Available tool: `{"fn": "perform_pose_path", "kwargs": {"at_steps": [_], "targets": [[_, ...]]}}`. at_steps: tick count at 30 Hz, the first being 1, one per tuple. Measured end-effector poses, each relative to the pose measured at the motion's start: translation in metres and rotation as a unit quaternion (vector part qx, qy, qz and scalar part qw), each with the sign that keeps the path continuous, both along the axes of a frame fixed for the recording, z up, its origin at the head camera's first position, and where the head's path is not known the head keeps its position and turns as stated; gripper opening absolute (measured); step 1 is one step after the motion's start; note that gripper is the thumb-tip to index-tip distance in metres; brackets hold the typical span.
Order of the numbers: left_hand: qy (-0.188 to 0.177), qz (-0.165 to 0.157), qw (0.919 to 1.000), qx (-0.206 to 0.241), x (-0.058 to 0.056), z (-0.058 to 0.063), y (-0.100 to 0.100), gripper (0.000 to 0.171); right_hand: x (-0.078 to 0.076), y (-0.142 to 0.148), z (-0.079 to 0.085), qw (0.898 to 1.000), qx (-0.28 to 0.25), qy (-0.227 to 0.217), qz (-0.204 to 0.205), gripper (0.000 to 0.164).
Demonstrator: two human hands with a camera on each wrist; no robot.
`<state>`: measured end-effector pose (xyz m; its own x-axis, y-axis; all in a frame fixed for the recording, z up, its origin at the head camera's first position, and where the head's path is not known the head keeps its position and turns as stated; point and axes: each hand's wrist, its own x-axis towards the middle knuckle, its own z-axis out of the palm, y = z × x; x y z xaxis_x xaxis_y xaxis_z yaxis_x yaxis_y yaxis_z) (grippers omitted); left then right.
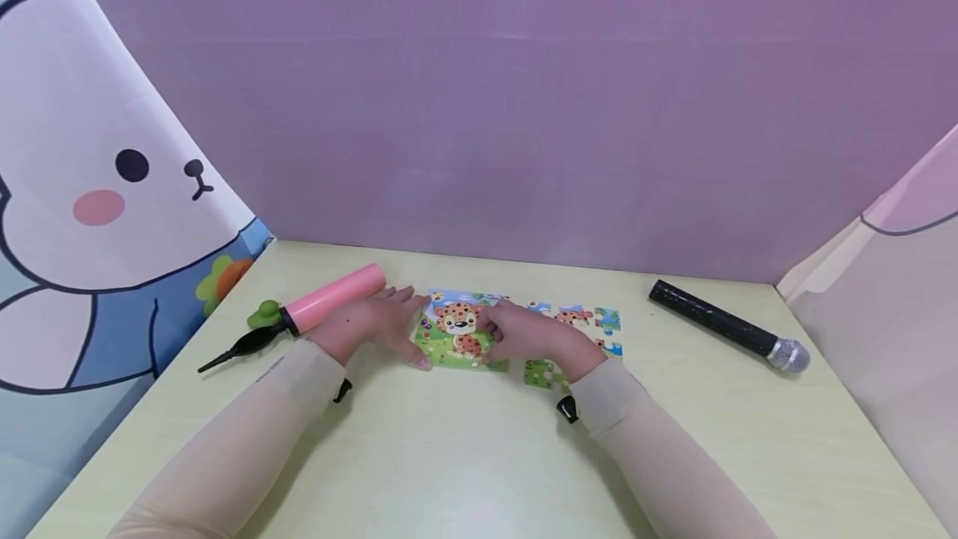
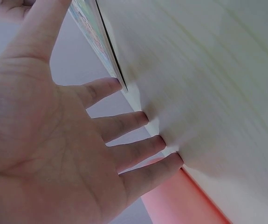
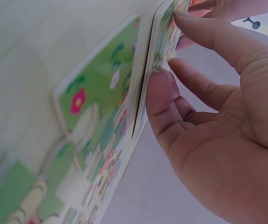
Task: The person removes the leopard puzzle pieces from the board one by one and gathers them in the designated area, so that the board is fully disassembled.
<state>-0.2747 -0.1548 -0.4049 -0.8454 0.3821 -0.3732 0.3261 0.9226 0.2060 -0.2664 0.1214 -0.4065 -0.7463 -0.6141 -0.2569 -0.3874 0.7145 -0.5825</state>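
Observation:
A picture board with a spotted leopard cub (image 1: 467,345) lies flat on the table between the two hands. At its left side my left hand (image 1: 374,324) is spread, thumb by the board's near left corner. In the left wrist view those straight fingers (image 2: 129,123) touch the tabletop, the index fingertip at the board's edge. My right hand (image 1: 535,331) rests on the board's right part with loosely bent fingers. In the right wrist view its thumb and fingertips (image 3: 159,93) touch the board (image 3: 154,42). Loose jigsaw pieces (image 1: 539,373) lie beneath and right of that hand, partly hidden.
A pink balloon pump (image 1: 329,302) with a black nozzle lies just left of the left hand, beside a small green object (image 1: 264,314). A black toy microphone (image 1: 718,324) lies at the right. A purple backdrop (image 1: 524,123) rises behind the table.

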Motion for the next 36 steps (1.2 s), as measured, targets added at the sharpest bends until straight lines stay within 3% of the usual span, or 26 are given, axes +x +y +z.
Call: {"fn": "perform_pose_path", "kwargs": {"at_steps": [17,36], "targets": [[-0.001,-0.006,1.0000,-0.005,0.0010,0.0028,0.0007,0.128,0.0016,-0.0026,0.0023,1.000,0.003,0.021,-0.010,0.049],[-0.002,-0.008,1.0000,0.002,0.0014,0.0030,0.0004,0.128,0.0077,-0.0011,0.0036,0.999,0.018,0.043,-0.007,0.029]]}}
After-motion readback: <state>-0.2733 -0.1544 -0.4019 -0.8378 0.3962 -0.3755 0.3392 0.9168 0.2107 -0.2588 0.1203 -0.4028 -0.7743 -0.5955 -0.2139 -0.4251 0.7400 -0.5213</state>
